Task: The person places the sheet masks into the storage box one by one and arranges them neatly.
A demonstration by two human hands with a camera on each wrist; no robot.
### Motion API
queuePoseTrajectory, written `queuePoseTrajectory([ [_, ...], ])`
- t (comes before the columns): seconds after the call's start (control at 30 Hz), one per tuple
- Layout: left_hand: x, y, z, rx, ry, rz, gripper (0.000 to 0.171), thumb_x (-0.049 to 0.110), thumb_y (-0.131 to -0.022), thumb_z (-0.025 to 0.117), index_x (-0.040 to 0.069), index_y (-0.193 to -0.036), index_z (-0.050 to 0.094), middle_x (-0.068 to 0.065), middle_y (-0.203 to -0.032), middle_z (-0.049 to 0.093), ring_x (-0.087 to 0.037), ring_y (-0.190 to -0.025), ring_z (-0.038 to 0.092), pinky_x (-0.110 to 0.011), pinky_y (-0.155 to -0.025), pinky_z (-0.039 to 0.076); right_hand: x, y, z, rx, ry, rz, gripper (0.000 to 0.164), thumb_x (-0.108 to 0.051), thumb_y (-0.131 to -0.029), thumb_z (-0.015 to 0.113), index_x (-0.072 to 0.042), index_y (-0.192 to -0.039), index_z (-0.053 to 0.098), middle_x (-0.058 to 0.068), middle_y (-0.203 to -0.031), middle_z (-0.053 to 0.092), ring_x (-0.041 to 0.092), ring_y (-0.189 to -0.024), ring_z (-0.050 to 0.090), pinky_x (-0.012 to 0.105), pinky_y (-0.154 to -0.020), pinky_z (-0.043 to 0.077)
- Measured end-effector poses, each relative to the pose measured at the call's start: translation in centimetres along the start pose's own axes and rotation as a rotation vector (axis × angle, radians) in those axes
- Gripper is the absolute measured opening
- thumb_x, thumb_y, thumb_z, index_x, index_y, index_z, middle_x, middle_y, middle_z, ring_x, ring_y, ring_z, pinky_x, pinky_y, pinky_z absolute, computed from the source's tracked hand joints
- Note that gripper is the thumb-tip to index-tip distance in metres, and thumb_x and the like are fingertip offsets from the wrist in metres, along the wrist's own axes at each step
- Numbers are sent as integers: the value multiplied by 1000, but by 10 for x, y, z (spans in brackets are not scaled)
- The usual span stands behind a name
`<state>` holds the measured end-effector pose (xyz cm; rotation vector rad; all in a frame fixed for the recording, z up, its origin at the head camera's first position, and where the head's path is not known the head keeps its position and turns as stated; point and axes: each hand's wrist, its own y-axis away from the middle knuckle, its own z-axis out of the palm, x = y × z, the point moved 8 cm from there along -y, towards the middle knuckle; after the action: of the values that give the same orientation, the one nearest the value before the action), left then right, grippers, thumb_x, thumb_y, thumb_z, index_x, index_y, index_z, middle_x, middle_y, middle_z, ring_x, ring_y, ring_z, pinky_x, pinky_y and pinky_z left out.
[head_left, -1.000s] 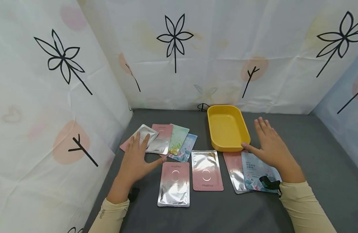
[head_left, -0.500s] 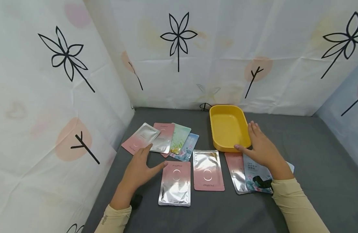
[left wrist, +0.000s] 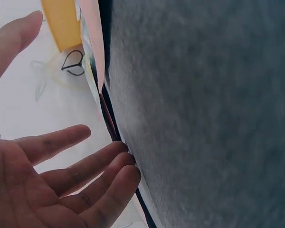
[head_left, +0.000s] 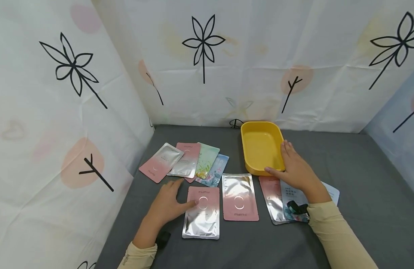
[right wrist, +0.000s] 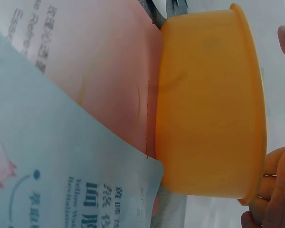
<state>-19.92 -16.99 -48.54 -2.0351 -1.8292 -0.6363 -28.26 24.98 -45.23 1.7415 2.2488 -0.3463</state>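
My left hand (head_left: 168,203) is spread low over the table, its thumb overlapping the left edge of a pink-and-silver sheet-mask packet (head_left: 201,222). In the left wrist view the left fingers (left wrist: 97,159) are loosely bent with nothing between them, the fingertips right at the grey cloth. My right hand (head_left: 296,170) lies along the right side of a yellow tray (head_left: 260,147), its thumb over the near right corner. In the right wrist view the right fingers (right wrist: 275,190) are at the tray's rim, and the thumb stands apart. A second pink-and-silver packet (head_left: 240,205) lies near the tray.
A fan of packets lies at the back left: two pink-and-silver, a green packet (head_left: 207,160) and a blue floral packet (head_left: 213,173). Under my right wrist, a blue packet (head_left: 292,192) overlaps a pink one (head_left: 270,194). Printed white cloth (head_left: 247,56) walls the table.
My left hand has drawn back from the fanned packets toward the near pink-and-silver packet. My right hand has moved left, onto the tray's right side. The packets and tray stay in place.
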Motion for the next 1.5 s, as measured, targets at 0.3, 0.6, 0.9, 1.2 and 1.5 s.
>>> queuePoseTrajectory([
  [0.3, 6, 0, 10, -37, 34, 16, 101, 61, -75, 91, 7, -153, 55, -17, -144, 58, -36, -128, 56, -60, -104, 54, 2, -9, 5, -28, 16, 0, 125, -75, -94, 60, 6, -167, 0, 27, -177, -1, 48, -164, 6, 69, -126, 22],
  [0.6, 14, 2, 13, -28, 59, 71, 82, 27, -74, 99, 1, -143, 63, -18, -127, 61, -33, -114, 56, -54, -97, 57, 2, -13, 10, -28, 7, -1, 128, -78, -92, 61, 7, -167, 0, 26, -177, -4, 46, -165, 4, 67, -128, 21],
  [0.9, 19, 2, 5, -1, 68, 134, 48, -3, -80, 86, -1, -126, 72, -16, -114, 66, -29, -103, 63, -49, -89, 57, 2, -20, 10, -38, 16, 15, 131, -81, -91, 58, 7, -166, -3, 26, -176, -5, 46, -165, 1, 67, -128, 18],
  [1.2, 17, 9, 5, -13, 82, 53, 63, 15, -75, 96, 0, -130, 69, -14, -114, 65, -28, -104, 63, -49, -92, 59, -3, -23, 10, -39, 20, -5, 130, -80, -92, 58, 9, -166, 0, 28, -176, -4, 47, -164, 1, 67, -128, 18],
  [1.5, 16, 13, 3, -8, 111, 11, 69, 9, -68, 100, -2, -128, 68, -14, -114, 64, -30, -107, 63, -52, -97, 57, 0, -25, 11, -63, 22, 26, 132, -83, -91, 56, 8, -166, -4, 26, -176, -9, 46, -165, -2, 66, -130, 15],
])
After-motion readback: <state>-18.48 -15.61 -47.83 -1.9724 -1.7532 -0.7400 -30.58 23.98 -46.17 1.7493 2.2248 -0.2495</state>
